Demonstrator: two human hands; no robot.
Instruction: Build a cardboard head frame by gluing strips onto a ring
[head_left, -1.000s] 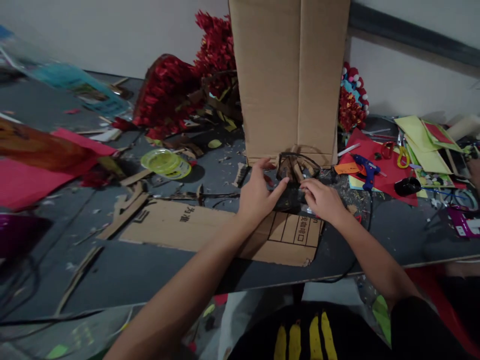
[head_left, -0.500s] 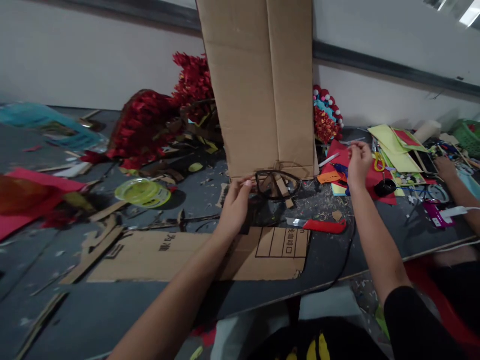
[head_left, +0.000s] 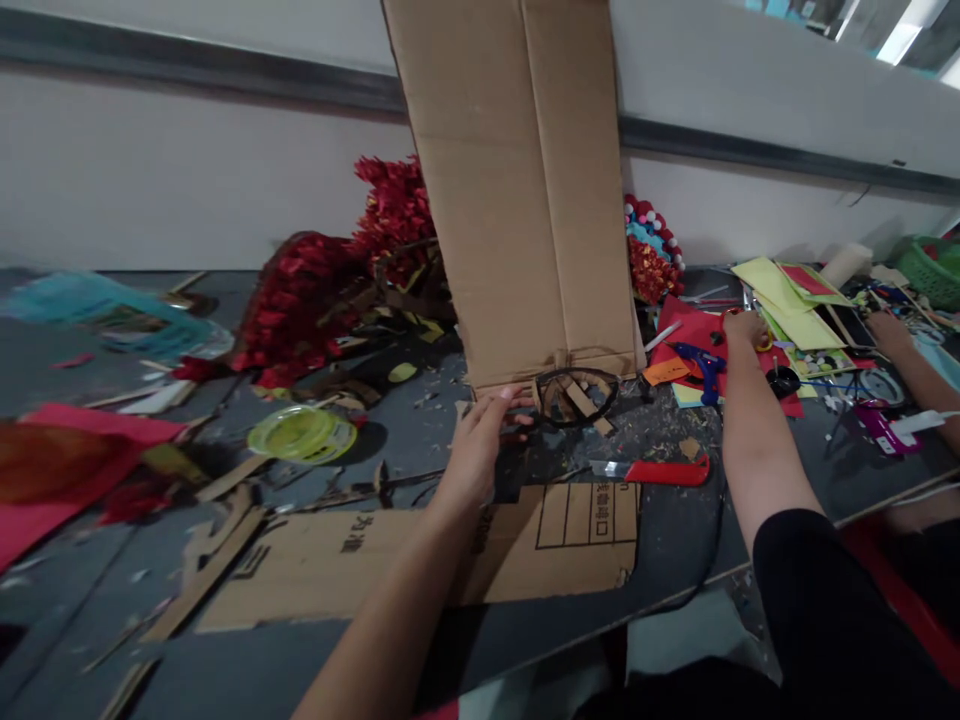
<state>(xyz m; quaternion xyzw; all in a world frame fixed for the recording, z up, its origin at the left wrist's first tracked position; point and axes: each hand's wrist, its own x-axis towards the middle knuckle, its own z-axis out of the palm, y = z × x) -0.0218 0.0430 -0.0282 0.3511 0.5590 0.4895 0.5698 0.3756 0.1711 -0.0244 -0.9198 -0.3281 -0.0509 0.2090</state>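
Note:
My left hand (head_left: 484, 435) reaches over the printed cardboard strip (head_left: 585, 570), its fingers stretched out and apart. Their tips are at the left edge of a dark oval ring (head_left: 574, 420), which lies by the foot of a tall cardboard panel (head_left: 517, 220); whether they touch the ring I cannot tell. My right hand (head_left: 744, 330) is down over the red paper, right beside yellow-handled scissors (head_left: 766, 340). Its fingers are mostly hidden, so a grip does not show. Left of it lies a blue glue gun (head_left: 705, 370). A red utility knife (head_left: 667, 471) has its blade out.
Red flower-like decorations (head_left: 292, 300) stand behind on the left. A yellow tape roll (head_left: 300, 435) and cardboard scraps (head_left: 202, 580) lie nearer. At right are paper sheets (head_left: 787, 300), a purple box (head_left: 885, 430), a green basket (head_left: 930, 270) and another person's hand (head_left: 889, 330).
My right hand has come down from above the red paper to beside the yellow-handled scissors. My left hand stays by the ring, its fingers now more spread. The view has shifted slightly.

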